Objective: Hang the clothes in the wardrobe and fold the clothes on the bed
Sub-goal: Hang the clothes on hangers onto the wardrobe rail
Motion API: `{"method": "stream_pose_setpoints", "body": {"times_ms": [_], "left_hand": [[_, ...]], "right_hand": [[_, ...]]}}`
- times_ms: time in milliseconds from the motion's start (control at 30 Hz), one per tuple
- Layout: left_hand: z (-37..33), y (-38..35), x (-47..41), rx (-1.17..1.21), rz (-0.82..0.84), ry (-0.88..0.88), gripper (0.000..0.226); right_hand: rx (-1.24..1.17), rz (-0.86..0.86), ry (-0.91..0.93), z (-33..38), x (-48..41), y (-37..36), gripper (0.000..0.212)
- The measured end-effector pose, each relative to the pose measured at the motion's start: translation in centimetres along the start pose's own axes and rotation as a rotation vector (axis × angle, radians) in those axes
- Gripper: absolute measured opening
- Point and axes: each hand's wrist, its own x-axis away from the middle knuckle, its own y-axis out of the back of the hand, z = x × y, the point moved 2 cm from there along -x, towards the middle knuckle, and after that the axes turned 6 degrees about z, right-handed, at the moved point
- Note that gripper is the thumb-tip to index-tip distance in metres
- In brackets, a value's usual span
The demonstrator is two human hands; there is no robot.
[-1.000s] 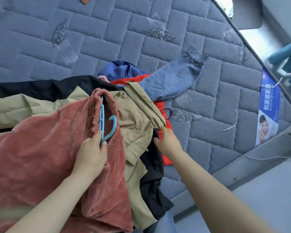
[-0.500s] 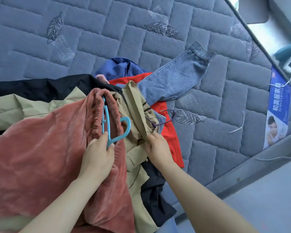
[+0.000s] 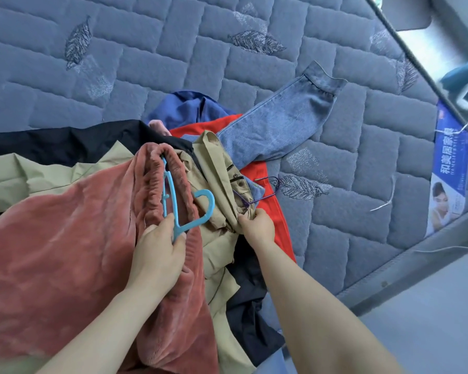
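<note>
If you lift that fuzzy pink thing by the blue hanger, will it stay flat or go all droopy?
Probably droopy: the fuzzy pink garment lies in soft, sagging folds. It looks thick, so it is likely rather heavy for the thin blue hanger that the left hand holds.

Pile [image 3: 65, 252] near left on mattress [image 3: 173, 63]; hanger [image 3: 172, 195] on top; jeans [image 3: 281, 122] off its far right; label [image 3: 447, 182] at right edge.

Quilted blue mattress [image 3: 173, 63] (leaf-stitched), grey floor [image 3: 430, 319].

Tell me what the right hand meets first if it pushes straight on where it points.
The right hand points into the khaki garment it grips; probably the purple hanger just beyond, though depth is unclear.
</note>
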Motion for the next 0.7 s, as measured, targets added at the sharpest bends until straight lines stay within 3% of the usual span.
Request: {"method": "stream_pose_setpoints", "body": {"times_ms": [67, 233, 400, 500, 633, 700], "left_hand": [[-0.2, 0.2, 0.1, 0.013, -0.017, -0.014, 0.033], [-0.4, 1.3, 0.5, 0.028, -0.008, -0.005, 0.016], [-0.5, 3.6, 1.8, 0.096, -0.017, -0.009, 0.002], [-0.3, 5.7, 3.1, 0.100, -0.053, 0.011, 0.008], [0.1, 8.6, 5.8, 0.150, -0.135, 0.014, 0.016], [0.4, 9.9, 7.4, 0.183, -0.136, 0.006, 0.020]], "right_hand": [[-0.044, 0.018, 0.056, 0.1, 0.1, 0.7, 0.016], [-0.172, -0.033, 0.187, 0.2, 2.7, 1.4, 0.023], [-0.229, -0.209, 0.261, 1.5, 7.4, 0.8, 0.020], [-0.214, -0.288, 0.313, 3.3, 10.3, 1.3, 0.022], [-0.074, -0.382, 0.381, 5.4, 14.2, 2.4, 0.008], [-0.060, -0.348, 0.416, 6.1, 16.4, 2.6, 0.020]]}}
